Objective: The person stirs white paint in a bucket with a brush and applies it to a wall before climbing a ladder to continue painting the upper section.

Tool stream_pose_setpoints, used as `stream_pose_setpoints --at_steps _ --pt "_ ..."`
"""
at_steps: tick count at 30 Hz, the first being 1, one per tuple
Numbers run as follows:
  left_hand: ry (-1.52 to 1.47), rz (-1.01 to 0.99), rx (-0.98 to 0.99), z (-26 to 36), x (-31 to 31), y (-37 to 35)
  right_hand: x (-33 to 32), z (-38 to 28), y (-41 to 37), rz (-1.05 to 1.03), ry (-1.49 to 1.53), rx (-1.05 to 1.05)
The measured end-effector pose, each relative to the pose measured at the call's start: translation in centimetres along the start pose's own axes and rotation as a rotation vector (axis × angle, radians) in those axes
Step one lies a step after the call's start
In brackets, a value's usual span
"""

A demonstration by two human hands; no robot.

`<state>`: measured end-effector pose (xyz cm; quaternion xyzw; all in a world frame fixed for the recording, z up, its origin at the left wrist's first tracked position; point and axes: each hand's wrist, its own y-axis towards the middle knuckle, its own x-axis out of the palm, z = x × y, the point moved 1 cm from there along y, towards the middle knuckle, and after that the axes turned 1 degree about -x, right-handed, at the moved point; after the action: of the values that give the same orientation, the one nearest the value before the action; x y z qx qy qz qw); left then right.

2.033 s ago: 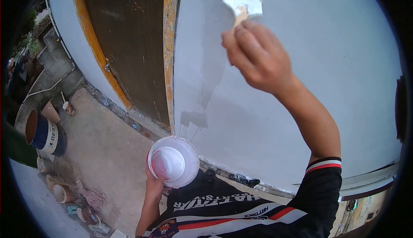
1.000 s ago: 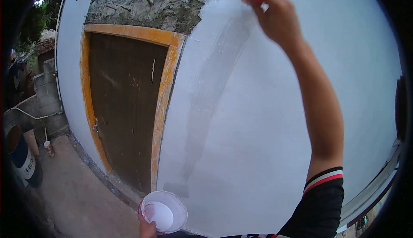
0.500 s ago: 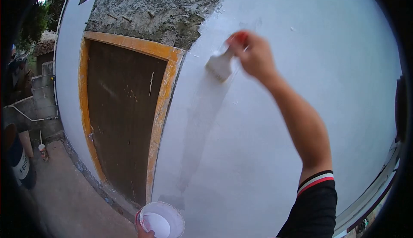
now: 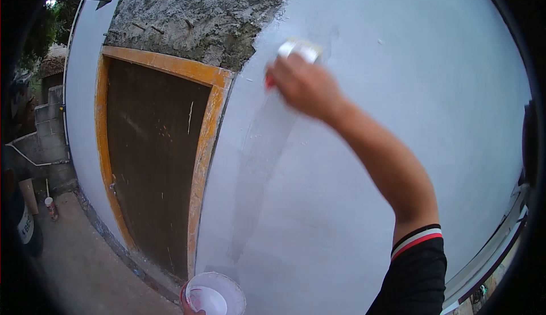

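Note:
My right hand (image 4: 304,84) is closed round the red handle of a wide paintbrush (image 4: 301,49), whose head points up at the white wall (image 4: 352,190) just right of the rough plaster. The hand and brush are slightly blurred. A darker, wet-looking streak (image 4: 256,173) runs down the wall below them. At the bottom edge, my left hand (image 4: 192,309) grips the side of a paint bucket (image 4: 233,285). White paint (image 4: 209,302) lies inside it. Only part of the left hand shows.
Left of the streak stands a brown door (image 4: 156,144) in a worn orange frame (image 4: 206,138). Above it is bare rough plaster (image 4: 193,7) with several short rods sticking out. A dark drum (image 4: 25,224) and a roller (image 4: 51,207) are on the concrete at far left.
The brush has swung from pointing down to pointing up, and my right hand has moved left and slightly down. The view has shifted a little; the bucket stays in my left hand.

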<state>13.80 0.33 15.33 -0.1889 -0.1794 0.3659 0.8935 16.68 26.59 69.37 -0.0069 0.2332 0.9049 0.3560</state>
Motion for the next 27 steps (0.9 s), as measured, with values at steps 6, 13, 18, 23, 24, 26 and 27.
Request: stream_pose_setpoints --at_steps 6,13,18,23,24,26,27 --pt "0.014 0.002 0.005 0.6 -0.2 0.0 -1.5 -4.6 -0.7 0.123 0.419 0.227" --pt "0.011 0.001 0.012 0.7 -0.6 0.2 -3.9 10.3 3.4 0.041 0.411 0.648" --pt "0.016 0.015 0.025 0.8 -0.7 0.1 -6.4 10.7 5.8 0.207 0.201 0.449" --pt "0.017 0.025 0.029 1.0 -0.8 -0.1 -1.6 2.7 -0.2 0.021 0.080 0.071" --pt "0.017 0.028 0.031 0.9 -0.9 -0.2 -2.0 -0.7 -1.3 -0.172 0.080 0.053" --pt "0.021 0.040 0.039 0.7 -1.1 -0.5 -1.0 -6.2 -4.3 -0.054 -0.046 -0.139" --pt "0.021 0.046 0.042 0.5 -1.2 -0.7 -1.0 -8.5 -5.3 -0.003 -0.024 -0.183"
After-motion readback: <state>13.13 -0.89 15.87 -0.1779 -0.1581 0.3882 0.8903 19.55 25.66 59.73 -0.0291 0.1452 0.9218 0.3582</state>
